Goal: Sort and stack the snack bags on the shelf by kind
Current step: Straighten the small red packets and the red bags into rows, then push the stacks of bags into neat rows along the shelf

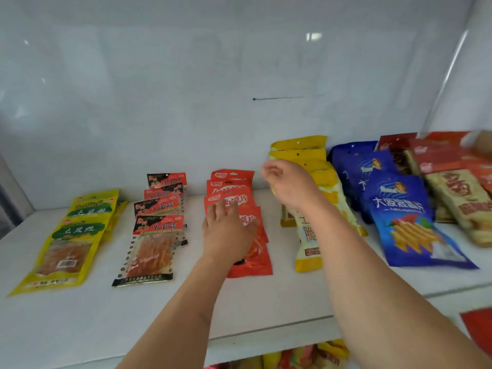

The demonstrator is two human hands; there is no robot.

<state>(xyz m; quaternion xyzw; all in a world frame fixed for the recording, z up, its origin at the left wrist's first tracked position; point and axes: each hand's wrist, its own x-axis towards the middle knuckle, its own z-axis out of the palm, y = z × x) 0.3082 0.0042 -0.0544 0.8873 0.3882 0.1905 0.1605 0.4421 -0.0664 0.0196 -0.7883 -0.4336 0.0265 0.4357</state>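
four black-red bags (159, 209) read 小面筋; blue bags (399, 211) read 大波浪薯片. left hand (229, 230) lies flat, fingers spread, on the red bags (250, 259). right hand (287, 182) hovers loosely curled, empty.

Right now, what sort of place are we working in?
Probably a shop display shelf: a glossy white shelf carries packaged snacks lined up by kind, like the overlapping shiny blue crisp bags, and more packets show on a lower shelf.

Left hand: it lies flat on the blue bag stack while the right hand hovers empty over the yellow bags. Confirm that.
Not quite. The head view shows the left hand flat on the red bag stack, not the blue one, which lies further right. The right hand does hover empty over the yellow bags.
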